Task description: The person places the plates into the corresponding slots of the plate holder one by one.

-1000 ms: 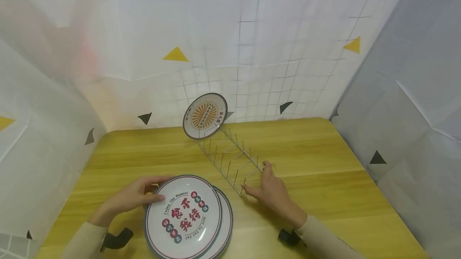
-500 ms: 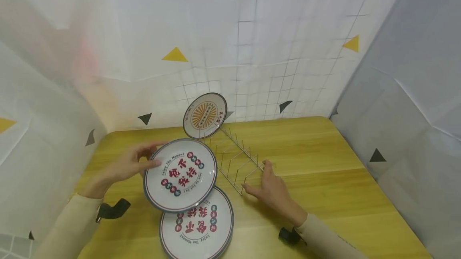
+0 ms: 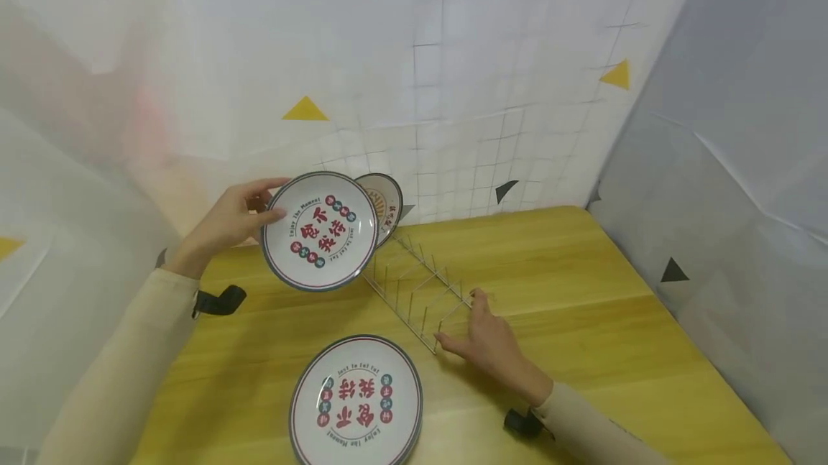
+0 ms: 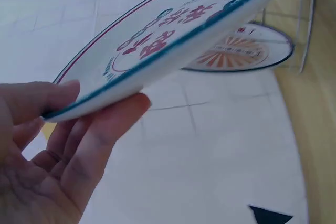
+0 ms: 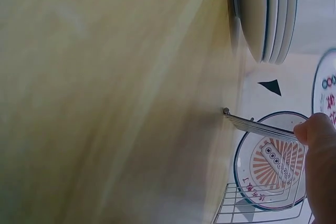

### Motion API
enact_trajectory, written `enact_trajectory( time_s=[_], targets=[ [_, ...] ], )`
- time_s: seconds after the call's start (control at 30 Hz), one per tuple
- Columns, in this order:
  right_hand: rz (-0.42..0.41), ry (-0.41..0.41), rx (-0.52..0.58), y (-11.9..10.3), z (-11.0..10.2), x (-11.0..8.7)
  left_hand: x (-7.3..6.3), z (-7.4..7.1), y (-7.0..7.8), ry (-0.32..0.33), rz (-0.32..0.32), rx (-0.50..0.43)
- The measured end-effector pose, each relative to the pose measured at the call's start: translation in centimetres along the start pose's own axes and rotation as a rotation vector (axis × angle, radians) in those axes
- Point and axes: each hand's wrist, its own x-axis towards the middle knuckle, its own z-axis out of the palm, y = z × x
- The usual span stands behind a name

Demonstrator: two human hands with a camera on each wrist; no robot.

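My left hand (image 3: 226,224) holds a white plate (image 3: 320,231) with a blue rim and red lettering by its left edge, thumb on the face and fingers beneath. The plate is tilted in the air over the far end of a wire dish rack (image 5: 262,128). Partly hidden behind it, another plate (image 3: 390,199) with an orange sunburst stands in the rack. At the rack's near end my right hand (image 3: 494,350) grips the frame between thumb and forefinger. A stack of plates (image 3: 356,400) lies at the front of the table.
The wooden table (image 3: 582,292) ends at a white sheet wall (image 3: 550,91) at the back. More sheeting (image 3: 744,163) rises along the right side. Thin upright wires divide the rack into slots.
The left hand has lifted the top plate off the stack and carried it up and away to the rack's far end. The right hand has stayed at the rack.
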Motion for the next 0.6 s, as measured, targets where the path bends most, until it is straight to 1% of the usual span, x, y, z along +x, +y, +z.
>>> enact_trajectory(
  time_s=[0.1,0.17,0.23,0.3,0.4,0.5,0.6],
  targets=[
    [-0.009,0.002,-0.004,0.1,0.0,0.1,2.1,-0.7,0.8,0.04,-0.012,0.054],
    [-0.014,0.002,-0.009,0.1,0.0,0.1,3.4,-0.9,1.5,0.061,-0.017,0.1],
    [-0.016,0.002,-0.009,0.2,0.0,0.1,4.5,-0.8,2.1,0.074,-0.009,0.153],
    [-0.016,0.001,-0.007,0.2,0.0,0.1,5.6,-0.5,2.6,0.083,-0.003,0.198],
    [-0.016,0.0,0.001,0.2,0.0,0.0,7.0,0.2,2.8,0.082,0.011,0.259],
    [-0.018,-0.002,-0.004,0.2,0.1,0.0,8.0,1.1,2.7,0.083,0.024,0.301],
    [-0.02,0.003,-0.007,0.1,0.1,0.0,8.7,2.0,2.6,0.091,0.044,0.323]
  ],
)
